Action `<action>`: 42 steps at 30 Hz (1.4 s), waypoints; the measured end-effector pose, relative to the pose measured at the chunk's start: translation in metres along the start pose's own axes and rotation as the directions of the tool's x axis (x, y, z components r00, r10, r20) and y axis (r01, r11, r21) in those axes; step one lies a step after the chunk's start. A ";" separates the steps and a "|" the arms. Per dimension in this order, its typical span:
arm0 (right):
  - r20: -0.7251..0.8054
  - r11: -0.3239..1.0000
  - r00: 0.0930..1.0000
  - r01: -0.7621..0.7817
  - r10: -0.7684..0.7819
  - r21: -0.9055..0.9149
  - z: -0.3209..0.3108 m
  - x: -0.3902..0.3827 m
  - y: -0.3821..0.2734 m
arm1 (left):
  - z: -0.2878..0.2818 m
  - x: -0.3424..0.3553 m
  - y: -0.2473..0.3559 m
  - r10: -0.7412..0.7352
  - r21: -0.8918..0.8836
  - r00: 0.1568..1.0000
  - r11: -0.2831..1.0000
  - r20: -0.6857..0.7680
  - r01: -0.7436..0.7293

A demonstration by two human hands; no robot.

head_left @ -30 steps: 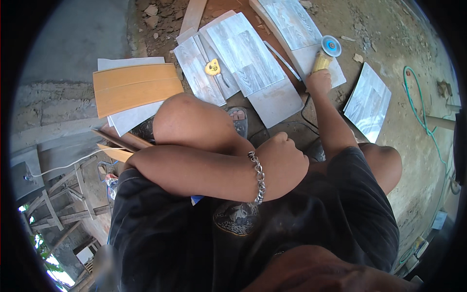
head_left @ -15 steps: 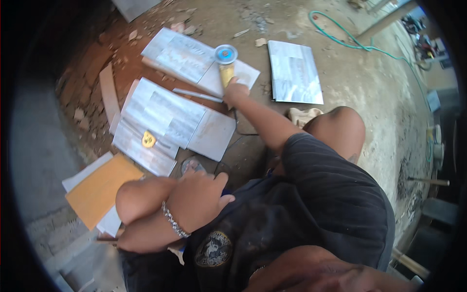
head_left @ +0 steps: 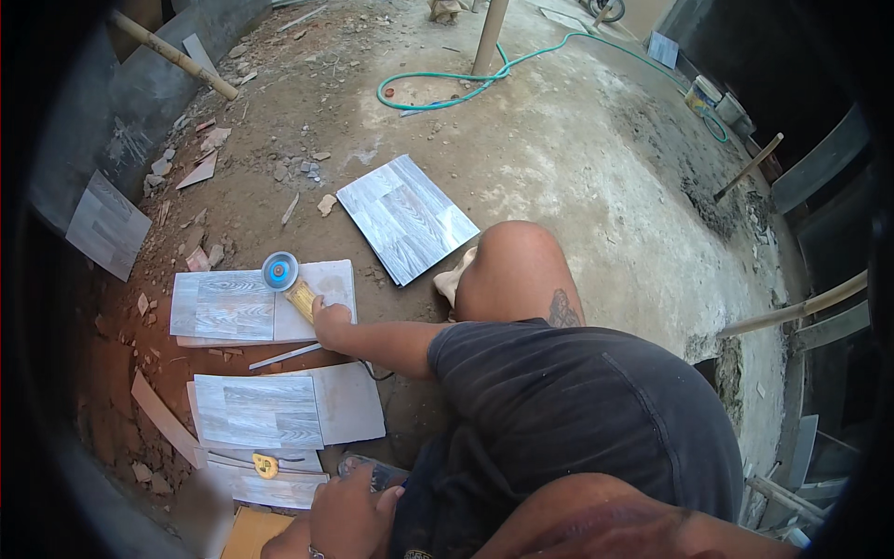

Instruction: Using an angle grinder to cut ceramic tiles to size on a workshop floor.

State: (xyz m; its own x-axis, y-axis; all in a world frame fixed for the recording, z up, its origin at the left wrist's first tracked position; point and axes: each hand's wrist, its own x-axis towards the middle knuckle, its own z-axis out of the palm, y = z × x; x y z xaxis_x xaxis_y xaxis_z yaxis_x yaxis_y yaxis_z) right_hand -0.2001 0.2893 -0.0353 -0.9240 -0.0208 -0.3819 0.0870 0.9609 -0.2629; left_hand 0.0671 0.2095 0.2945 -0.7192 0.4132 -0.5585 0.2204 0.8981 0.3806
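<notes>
My right hand [head_left: 332,324] grips the yellow body of an angle grinder [head_left: 302,300]. Its round disc with a blue centre lies over a grey wood-patterned tile [head_left: 233,307] and the plain pale tile [head_left: 326,279] beside it. By my knee, my left hand [head_left: 349,512] hangs loosely with its thumb apart and nothing visible in it. Nearer to me lie another wood-patterned tile [head_left: 256,410] and a plain tile piece [head_left: 349,405]. A yellow tape measure [head_left: 266,466] rests on narrower tile pieces below them. Between the two groups sits a thin cut strip [head_left: 284,356].
A stack of wood-patterned tiles [head_left: 407,219] lies ahead of my right knee. Tile shards and rubble [head_left: 200,168] litter the ground at left. A green hose [head_left: 438,104] loops around a bamboo post [head_left: 489,42]. Buckets [head_left: 703,96] stand at far right; yellow cardboard [head_left: 251,531] lies near me.
My view has swung up and to the right, so the tiles appear lower and further left. The grinder stays in my right hand over the tiles, and my left hand remains by my knee.
</notes>
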 end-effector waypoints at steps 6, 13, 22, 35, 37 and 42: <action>-0.007 0.998 0.998 0.068 -0.068 0.020 -0.008 -0.021 0.000 | 0.023 -0.002 -0.011 0.091 0.014 0.995 0.996 -0.048 -0.091; 0.037 0.986 0.986 0.164 -0.163 -0.016 -0.024 -0.033 0.004 | 0.033 -0.003 -0.019 0.023 0.063 0.985 0.998 -0.170 -0.013; 0.181 0.990 0.973 0.143 -0.141 0.002 -0.036 -0.017 0.025 | 0.038 0.004 -0.014 0.033 -0.007 0.999 0.999 0.003 -0.033; 0.107 0.993 0.987 0.122 -0.121 -0.001 -0.023 -0.013 0.024 | 0.042 0.006 -0.018 0.025 0.002 0.999 1.000 -0.032 -0.025; 0.088 0.992 0.989 0.123 -0.121 -0.009 -0.020 -0.009 0.030 | 0.044 0.008 -0.019 0.043 0.009 0.998 0.999 -0.048 -0.043; 0.125 0.989 0.981 0.145 -0.149 0.035 -0.025 -0.012 0.026 | 0.043 0.007 -0.018 0.046 0.012 0.997 0.999 -0.062 -0.046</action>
State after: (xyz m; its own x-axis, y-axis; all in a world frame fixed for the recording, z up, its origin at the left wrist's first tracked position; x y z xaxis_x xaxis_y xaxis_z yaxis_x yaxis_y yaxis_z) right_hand -0.1956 0.3211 -0.0154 -0.8726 -0.1980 -0.4465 -0.0353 0.9373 -0.3466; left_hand 0.0870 0.2031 0.2521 -0.7476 0.4444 -0.4936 0.2610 0.8799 0.3970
